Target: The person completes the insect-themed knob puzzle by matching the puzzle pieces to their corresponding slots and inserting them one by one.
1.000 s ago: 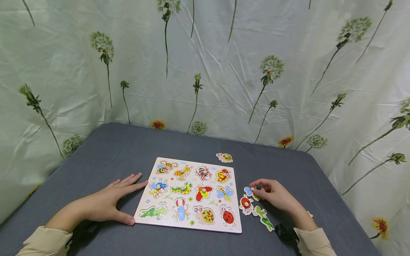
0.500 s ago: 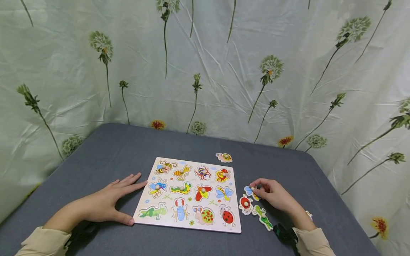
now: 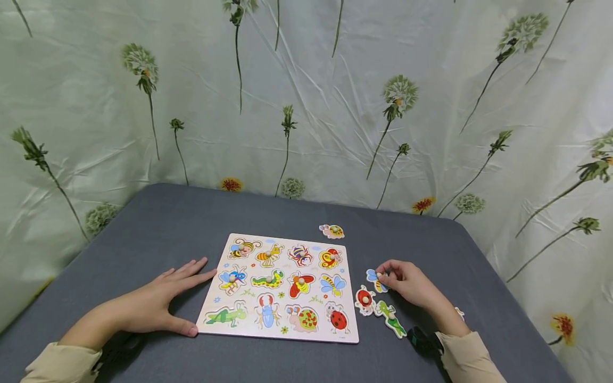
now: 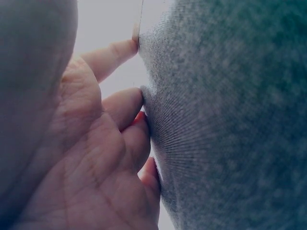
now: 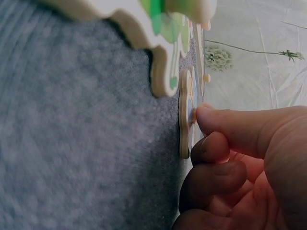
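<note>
My left hand (image 3: 158,303) lies spread on the table, its thumb and index fingertip at the left edge of a wooden knob puzzle board (image 3: 268,336) with insect pictures. In the left wrist view, the fingertips rest against the grey cloth. My right hand (image 3: 407,282) pinches the small knob of a blue-winged, striped insect puzzle piece (image 3: 372,276) right of the board. The right wrist view shows this piece (image 5: 184,129) edge-on, close to the cloth, with thumb and index finger at its knob. Near it lie a ladybug piece (image 3: 364,293) and a green grasshopper piece (image 3: 395,325).
A snail piece (image 3: 331,231) lies beyond the board's far edge. Another pale piece (image 3: 460,313) is mostly hidden behind the right forearm. Knobbed pieces fill the board's upper rows except a blue-winged insect recess (image 3: 332,285); the bottom row shows bare recesses. A flowered curtain (image 3: 325,122) hangs behind the table.
The head view has shifted slightly. My right hand and the pinched insect piece have moved a little away from the ladybug piece, leaving a small gap. My left hand stays at the board's edge.
</note>
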Demonstrator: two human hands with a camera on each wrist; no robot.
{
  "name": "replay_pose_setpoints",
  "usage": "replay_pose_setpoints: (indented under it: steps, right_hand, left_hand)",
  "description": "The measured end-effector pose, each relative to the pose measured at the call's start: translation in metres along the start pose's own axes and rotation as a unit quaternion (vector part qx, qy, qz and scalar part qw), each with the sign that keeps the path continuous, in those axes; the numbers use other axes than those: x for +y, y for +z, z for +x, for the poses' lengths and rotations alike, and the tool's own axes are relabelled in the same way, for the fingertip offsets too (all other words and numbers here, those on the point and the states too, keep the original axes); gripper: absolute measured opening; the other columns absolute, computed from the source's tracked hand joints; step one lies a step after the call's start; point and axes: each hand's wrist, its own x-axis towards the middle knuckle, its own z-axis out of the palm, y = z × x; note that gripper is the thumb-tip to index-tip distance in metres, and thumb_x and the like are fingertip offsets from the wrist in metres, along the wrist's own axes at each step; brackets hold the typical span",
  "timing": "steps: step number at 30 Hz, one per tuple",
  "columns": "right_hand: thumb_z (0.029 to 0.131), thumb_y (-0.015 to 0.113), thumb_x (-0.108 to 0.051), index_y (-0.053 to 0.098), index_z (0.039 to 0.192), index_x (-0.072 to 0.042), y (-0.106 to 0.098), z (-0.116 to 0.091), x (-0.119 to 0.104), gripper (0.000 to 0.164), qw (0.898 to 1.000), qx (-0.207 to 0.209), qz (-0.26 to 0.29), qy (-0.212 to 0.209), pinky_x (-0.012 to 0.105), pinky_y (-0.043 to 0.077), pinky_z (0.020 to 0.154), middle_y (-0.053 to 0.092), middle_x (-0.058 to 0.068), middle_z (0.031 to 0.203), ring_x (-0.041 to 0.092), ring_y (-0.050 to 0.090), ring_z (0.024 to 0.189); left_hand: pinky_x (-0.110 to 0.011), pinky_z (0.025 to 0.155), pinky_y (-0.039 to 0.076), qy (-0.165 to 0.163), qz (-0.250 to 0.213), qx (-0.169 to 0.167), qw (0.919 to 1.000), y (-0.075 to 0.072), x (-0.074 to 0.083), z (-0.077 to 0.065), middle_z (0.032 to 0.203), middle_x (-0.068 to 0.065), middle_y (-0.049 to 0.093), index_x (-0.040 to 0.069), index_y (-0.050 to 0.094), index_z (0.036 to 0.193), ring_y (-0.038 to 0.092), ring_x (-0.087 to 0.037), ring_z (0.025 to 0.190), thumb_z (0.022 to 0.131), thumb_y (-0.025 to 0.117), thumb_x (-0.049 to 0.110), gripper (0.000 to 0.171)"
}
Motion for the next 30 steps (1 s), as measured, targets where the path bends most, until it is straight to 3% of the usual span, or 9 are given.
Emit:
replay_pose_setpoints:
  steps: [14,24,30]
  right_hand:
    - [0.102,0.074,-0.023,0.071,0.108,-0.002,0.0053,-0.0018,-0.0044,0.022,0.996,0.036,-0.023,0.079,0.026,0.036,0.059,0.053,-0.004,0.069,0.012,0.047,0.061]
    - [0.104,0.071,-0.019,0.072,0.121,-0.003,-0.0022,-0.0017,-0.0016,0.024,0.999,-0.008,0.000,0.033,0.025,0.035,0.056,0.052,-0.003,0.068,0.008,0.044,0.057]
    - [0.104,0.071,-0.017,0.074,0.118,-0.004,-0.0022,-0.0007,0.0006,0.020,1.000,-0.005,-0.007,0.029,0.025,0.035,0.058,0.051,-0.003,0.069,0.008,0.044,0.059]
  left_hand:
    - [-0.084,0.118,0.012,0.006,0.001,0.006,1.0000,0.0007,0.0003,0.0000,0.179,-0.022,0.019,0.029,0.037,0.169,0.016,-0.060,0.161,0.076,0.089,0.063,0.112]
    - [-0.084,0.118,0.012,0.005,0.000,0.005,1.0000,0.0009,0.0004,-0.0007,0.179,-0.023,0.018,0.029,0.037,0.169,0.015,-0.060,0.161,0.076,0.089,0.063,0.112]
    - [-0.084,0.118,0.012,0.006,0.000,0.005,1.0000,0.0007,0.0004,-0.0006,0.179,-0.023,0.018,0.029,0.036,0.169,0.015,-0.060,0.161,0.076,0.089,0.062,0.112]
